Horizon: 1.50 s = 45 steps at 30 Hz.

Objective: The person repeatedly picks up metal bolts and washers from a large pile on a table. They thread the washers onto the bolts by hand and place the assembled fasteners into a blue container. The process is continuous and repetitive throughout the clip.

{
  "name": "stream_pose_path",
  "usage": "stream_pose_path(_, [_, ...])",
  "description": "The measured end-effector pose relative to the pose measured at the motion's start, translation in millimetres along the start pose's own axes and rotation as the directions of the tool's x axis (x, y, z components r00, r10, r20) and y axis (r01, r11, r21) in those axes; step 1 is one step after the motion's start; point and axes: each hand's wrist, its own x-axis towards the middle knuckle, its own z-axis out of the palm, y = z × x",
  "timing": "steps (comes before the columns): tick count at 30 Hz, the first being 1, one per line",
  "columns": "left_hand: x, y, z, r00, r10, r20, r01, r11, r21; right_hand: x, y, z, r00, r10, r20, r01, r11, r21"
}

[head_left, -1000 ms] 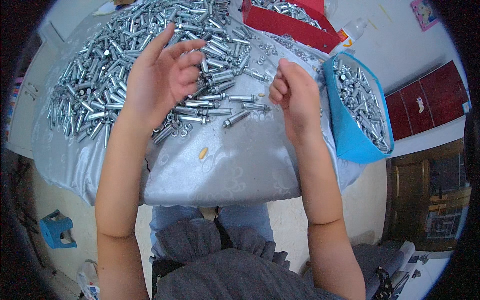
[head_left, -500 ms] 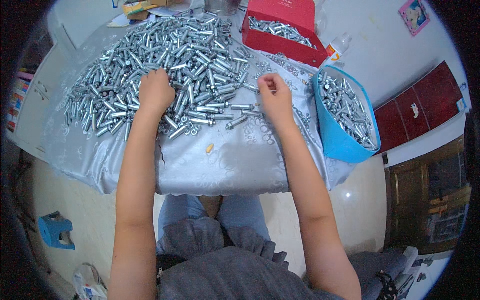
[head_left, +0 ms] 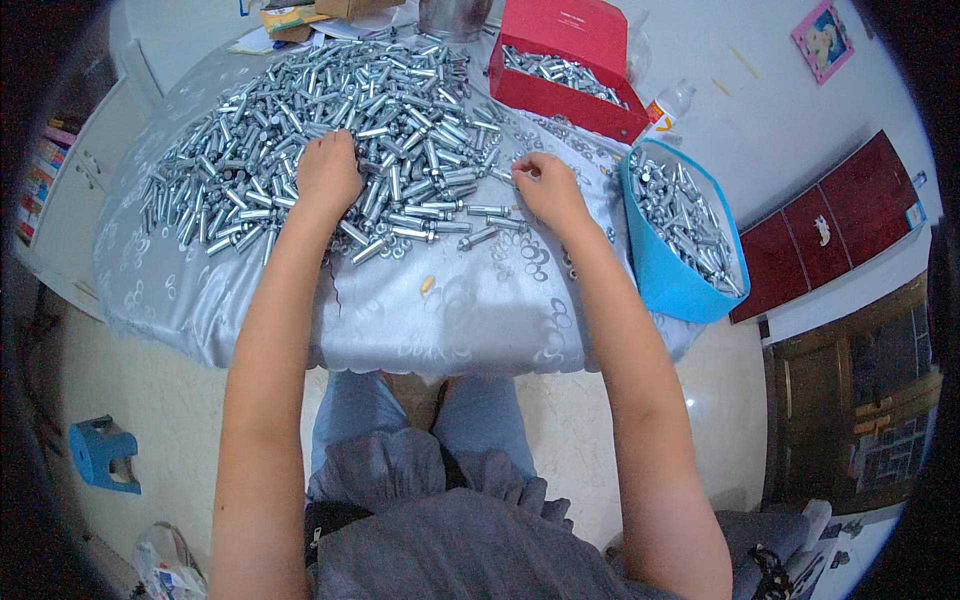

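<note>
A large heap of silver expansion anchor bolts (head_left: 270,130) covers the left and middle of the table. My left hand (head_left: 330,175) rests at the heap's near side with its fingers curled down among the bolts; their tips are hidden. To the right of the heap, my right hand (head_left: 550,190) is closed in a pinch, thumb and forefinger together. A single anchor bolt (head_left: 503,177) lies right beside those fingertips, and I cannot tell whether they grip it. Two more anchor bolts (head_left: 478,239) lie loose nearer to me.
A blue fabric bin (head_left: 680,270) full of bolts stands at the right edge. Behind it are a red box (head_left: 565,105) with bolts inside and a plastic bottle (head_left: 668,108). A metal bucket (head_left: 452,20) stands at the back. A small yellow piece (head_left: 427,284) lies on the silvery tablecloth (head_left: 400,330).
The whole view has shifted slightly. My right hand's fingers have drawn closer together and turned toward the bolt at their left. My left hand stays at the heap's near side.
</note>
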Motion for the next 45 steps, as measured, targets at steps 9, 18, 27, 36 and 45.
stream_pose_path(9, [7,-2,1,0.991,0.120,0.056,-0.129,0.969,0.211,-18,-14,-20,0.994,-0.064,0.089,0.075,0.989,-0.128])
stream_pose_path(18, [2,5,9,0.995,0.075,-0.070,-0.059,0.976,0.208,-47,-42,-26,0.976,-0.168,0.139,0.188,0.972,-0.144])
stream_pose_path(27, [13,11,-3,0.994,-0.068,0.088,0.052,0.983,0.176,-73,-73,-46,0.957,-0.283,0.063,0.288,0.952,-0.098])
stream_pose_path(36, [20,-4,0,0.965,0.194,0.177,-0.234,0.941,0.244,-80,-75,-62,0.948,-0.309,0.076,0.318,0.935,-0.155])
stream_pose_path(45, [22,-14,22,0.936,0.340,-0.090,-0.281,0.878,0.388,4,-50,-17,0.983,-0.158,0.090,0.170,0.974,-0.148])
